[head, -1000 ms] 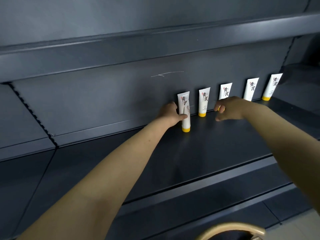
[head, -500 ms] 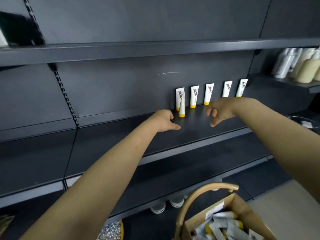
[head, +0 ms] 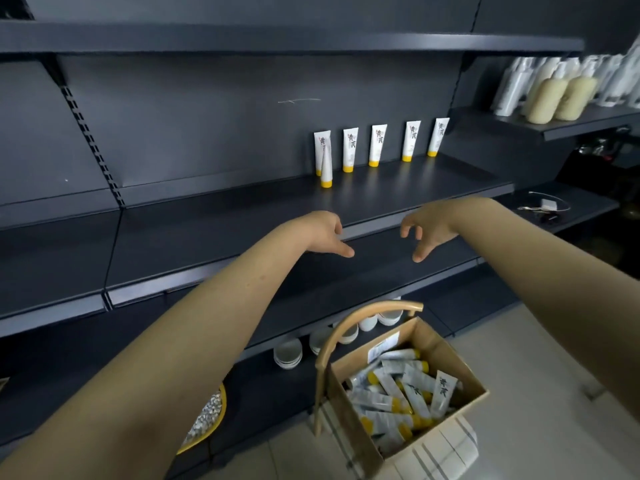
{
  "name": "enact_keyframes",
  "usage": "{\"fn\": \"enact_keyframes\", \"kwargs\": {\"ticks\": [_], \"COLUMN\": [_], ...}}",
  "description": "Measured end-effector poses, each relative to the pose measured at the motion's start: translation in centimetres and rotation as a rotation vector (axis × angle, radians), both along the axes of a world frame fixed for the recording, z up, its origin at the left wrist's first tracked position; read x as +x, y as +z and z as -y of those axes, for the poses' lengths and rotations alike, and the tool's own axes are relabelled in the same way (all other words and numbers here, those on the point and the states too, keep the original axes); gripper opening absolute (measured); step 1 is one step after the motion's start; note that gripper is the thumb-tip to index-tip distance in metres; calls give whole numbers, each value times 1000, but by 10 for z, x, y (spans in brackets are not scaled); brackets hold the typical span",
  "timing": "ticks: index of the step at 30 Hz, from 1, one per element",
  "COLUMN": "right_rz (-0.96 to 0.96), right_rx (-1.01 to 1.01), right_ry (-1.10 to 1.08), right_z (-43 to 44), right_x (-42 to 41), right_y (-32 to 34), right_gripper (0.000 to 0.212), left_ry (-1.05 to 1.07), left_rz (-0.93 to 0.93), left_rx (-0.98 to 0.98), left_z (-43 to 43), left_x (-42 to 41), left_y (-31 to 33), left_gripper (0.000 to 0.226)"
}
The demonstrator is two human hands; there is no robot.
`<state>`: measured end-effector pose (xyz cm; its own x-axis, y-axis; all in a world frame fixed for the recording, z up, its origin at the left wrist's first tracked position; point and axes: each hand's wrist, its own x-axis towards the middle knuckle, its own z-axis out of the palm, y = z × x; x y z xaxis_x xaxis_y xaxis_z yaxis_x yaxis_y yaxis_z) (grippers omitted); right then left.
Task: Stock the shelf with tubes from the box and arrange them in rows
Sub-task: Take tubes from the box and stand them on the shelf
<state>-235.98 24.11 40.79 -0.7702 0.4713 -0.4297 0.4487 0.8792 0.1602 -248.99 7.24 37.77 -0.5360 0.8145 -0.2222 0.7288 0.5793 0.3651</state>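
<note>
early in the job. on the shelf (head: 242, 216), only a back row of five white, yellow-capped tubes (head: 378, 145), standing cap-down and spaced apart, plus a sixth tube (head: 326, 168) just in front of the leftmost one, seemingly opening a second row. room for many more. plenty left to move: a heap of tubes (head: 398, 396) lying loose in the cardboard box (head: 446, 348) lower down. left hand (head: 323, 233) and right hand (head: 427, 228) both holding nothing, fingers loose and relaxed, hovering apart near the shelf's front edge.
</note>
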Motion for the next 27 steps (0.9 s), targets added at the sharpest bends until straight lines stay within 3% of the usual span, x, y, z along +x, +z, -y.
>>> {"fn": "enact_keyframes", "kwargs": {"ticks": [6, 14, 18, 22, 27], "right_rz": [38, 52, 74, 85, 164], "right_rx": [-77, -205, -320, -387, -402], "right_ry": [-44, 71, 136, 219, 286], "right_z": [-58, -150, -187, -200, -198], "right_x": [46, 89, 99, 98, 94], "right_y": [-59, -143, -188, -228, -277], "right_gripper": [61, 55, 51, 48, 47], "left_ry": [-46, 42, 132, 218, 377], "left_rz": [83, 179, 212, 302, 411], "left_rx": [-86, -227, -272, -394, -414], "left_z": [-53, -132, -141, -133, -108], "left_x": [37, 90, 111, 125, 135], "left_y": [-46, -131, -181, -215, -259], "left_gripper": [66, 63, 65, 46, 65]}}
